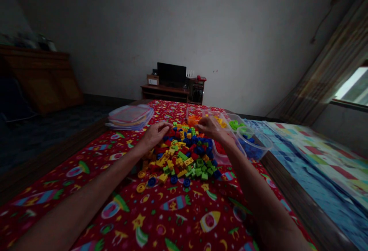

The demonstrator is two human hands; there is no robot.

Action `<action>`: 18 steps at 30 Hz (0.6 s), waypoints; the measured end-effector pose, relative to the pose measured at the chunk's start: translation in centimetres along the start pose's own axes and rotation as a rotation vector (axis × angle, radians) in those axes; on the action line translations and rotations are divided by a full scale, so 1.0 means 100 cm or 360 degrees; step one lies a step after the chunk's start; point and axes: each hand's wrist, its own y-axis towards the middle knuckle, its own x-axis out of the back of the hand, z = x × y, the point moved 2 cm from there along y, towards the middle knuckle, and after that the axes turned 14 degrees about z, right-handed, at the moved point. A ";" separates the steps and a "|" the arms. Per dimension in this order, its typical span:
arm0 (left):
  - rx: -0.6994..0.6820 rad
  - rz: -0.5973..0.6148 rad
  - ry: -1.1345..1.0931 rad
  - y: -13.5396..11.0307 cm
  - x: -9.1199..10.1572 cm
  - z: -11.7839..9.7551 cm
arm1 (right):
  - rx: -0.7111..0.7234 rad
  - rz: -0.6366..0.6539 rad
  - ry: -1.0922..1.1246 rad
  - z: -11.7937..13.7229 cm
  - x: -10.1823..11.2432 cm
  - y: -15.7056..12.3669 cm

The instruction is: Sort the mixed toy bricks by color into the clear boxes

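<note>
On the cloth lies the brick pile, with the left hand at its far left edge and the right hand over its far right edge, fingers curled, but whether they pinch anything I cannot tell.

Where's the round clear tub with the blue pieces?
In the head view, the round tub is to the right of the brick pile and the right hand, beside the bright green pieces.

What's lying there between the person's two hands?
In the head view, the far part of a heap of loose, mixed-colour toy bricks lies between the left hand and right hand.
</note>
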 end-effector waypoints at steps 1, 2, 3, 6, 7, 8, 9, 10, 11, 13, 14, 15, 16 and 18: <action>0.0016 -0.0010 0.0009 0.000 0.003 0.003 | -0.0088 -0.0073 -0.0011 -0.005 0.009 0.011; 0.0030 -0.0010 0.0024 0.001 0.005 0.005 | -0.0174 -0.0142 -0.0012 -0.010 0.018 0.022; 0.0043 -0.0003 0.0051 0.001 0.007 0.007 | -0.0248 -0.0206 0.0006 -0.015 0.026 0.032; 0.0034 0.0023 0.0208 0.001 0.011 0.009 | -0.0296 -0.0319 0.0052 -0.022 0.036 0.048; 0.0014 0.0029 0.0274 0.002 0.013 0.010 | -0.0256 -0.0320 0.0049 -0.022 0.034 0.047; -0.0010 0.0039 0.0341 0.002 0.014 0.011 | -0.0204 -0.0303 0.0041 -0.021 0.029 0.044; -0.0033 0.0052 0.0407 0.002 0.016 0.012 | -0.0157 -0.0270 0.0032 -0.018 0.022 0.039; -0.0053 0.0069 0.0470 0.003 0.018 0.015 | -0.0112 -0.0218 0.0024 -0.016 0.013 0.032; -0.0066 0.0089 0.0529 0.003 0.020 0.018 | -0.0070 -0.0161 0.0020 -0.013 0.004 0.024; -0.0065 0.0110 0.0638 0.003 0.023 0.027 | -0.0004 -0.0055 0.0022 -0.007 -0.013 0.009; -0.0049 0.0112 0.0684 0.003 0.024 0.032 | 0.0021 -0.0018 0.0025 -0.005 -0.019 0.004; -0.0024 0.0122 0.0720 0.003 0.024 0.036 | 0.0037 -0.0001 0.0023 -0.003 -0.024 0.000; 0.0005 0.0137 0.0743 0.002 0.023 0.040 | 0.0044 0.0003 0.0014 -0.001 -0.028 -0.003; 0.0042 0.0203 0.0751 0.000 0.017 0.045 | 0.0033 0.0001 -0.0021 0.002 -0.031 -0.005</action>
